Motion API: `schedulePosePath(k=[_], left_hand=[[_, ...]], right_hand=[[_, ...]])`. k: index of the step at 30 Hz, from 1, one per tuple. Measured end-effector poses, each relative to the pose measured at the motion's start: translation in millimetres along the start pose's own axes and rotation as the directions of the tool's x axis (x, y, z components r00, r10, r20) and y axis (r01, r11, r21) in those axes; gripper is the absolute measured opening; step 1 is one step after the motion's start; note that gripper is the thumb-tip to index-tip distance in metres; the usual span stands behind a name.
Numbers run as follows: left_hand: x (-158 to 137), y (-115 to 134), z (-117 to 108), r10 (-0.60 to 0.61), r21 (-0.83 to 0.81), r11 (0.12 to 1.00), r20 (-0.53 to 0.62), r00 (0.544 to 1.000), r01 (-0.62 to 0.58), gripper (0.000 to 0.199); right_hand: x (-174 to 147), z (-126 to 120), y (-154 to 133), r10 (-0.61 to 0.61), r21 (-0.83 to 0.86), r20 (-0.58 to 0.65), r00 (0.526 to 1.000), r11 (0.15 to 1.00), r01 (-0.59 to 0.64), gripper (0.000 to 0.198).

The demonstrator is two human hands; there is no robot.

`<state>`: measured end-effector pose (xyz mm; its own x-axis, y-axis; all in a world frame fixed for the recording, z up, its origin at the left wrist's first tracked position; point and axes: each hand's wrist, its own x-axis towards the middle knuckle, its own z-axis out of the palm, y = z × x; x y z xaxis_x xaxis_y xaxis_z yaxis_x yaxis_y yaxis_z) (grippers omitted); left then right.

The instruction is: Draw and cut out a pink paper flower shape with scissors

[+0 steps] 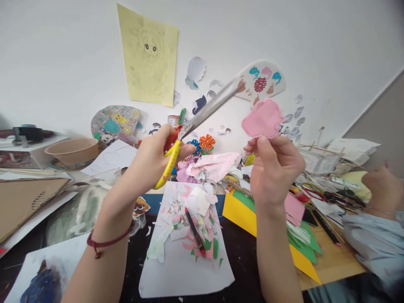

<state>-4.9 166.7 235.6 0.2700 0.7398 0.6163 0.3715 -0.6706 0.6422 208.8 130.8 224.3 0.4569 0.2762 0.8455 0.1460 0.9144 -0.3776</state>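
Note:
My left hand (154, 155) grips a pair of scissors (205, 107) by its yellow and red handles, with the blades pointing up and to the right. The blades look closed together. Between the thumb and fingers of my right hand (274, 168) is a pink paper cutout (264, 118) with a wavy, rounded outline, held upright before the wall. Scissors and cutout are apart. Below both hands lies a white sheet of paper (186, 277) covered with pink, green and white scraps. A dark pen with a red end (195, 233) rests among the scraps.
Yellow card (240, 214) and green paper lie to the right. Another person's hand (383, 187) is at the far right, beside scattered tools. A brown bowl (72, 151) and cardboard (28, 202) stand left. Orange flowers (207, 143) sit near the wall, under a yellow drawing (151, 75).

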Motion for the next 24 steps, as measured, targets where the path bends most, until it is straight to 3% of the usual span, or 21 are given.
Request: schedulePosePath(k=[2,4,9,15,24], left_hand=[[-2.0,6.0,9.0,0.051,-0.205,0.976,-0.106,0.993,-0.072,0.031],[-5.0,15.4,19.7,0.054,-0.378,0.92,-0.142,0.988,-0.105,0.028],[-10.5,33.6,37.3,0.046,-0.594,0.796,-0.134,0.99,-0.117,0.03],[-8.8,26.0,41.9,0.024,-0.642,0.747,-0.233,0.972,-0.172,0.03],[-7.6,22.0,37.9,0.021,-0.628,0.757,-0.249,0.968,-0.178,0.032]], right_hand=[[-2.9,1.7,-0.3,0.014,0.002,0.044,0.999,1.0,-0.014,0.005],[-6.4,3.8,-0.5,0.022,-0.001,0.093,0.995,1.0,-0.022,0.006],[-14.9,10.0,-0.6,0.034,-0.031,0.186,0.982,0.999,-0.029,0.007],[-23.5,16.0,2.3,0.05,-0.035,0.249,0.967,0.998,-0.042,0.009],[-26.2,18.2,4.5,0.067,-0.038,0.308,0.949,0.998,-0.058,0.009]])
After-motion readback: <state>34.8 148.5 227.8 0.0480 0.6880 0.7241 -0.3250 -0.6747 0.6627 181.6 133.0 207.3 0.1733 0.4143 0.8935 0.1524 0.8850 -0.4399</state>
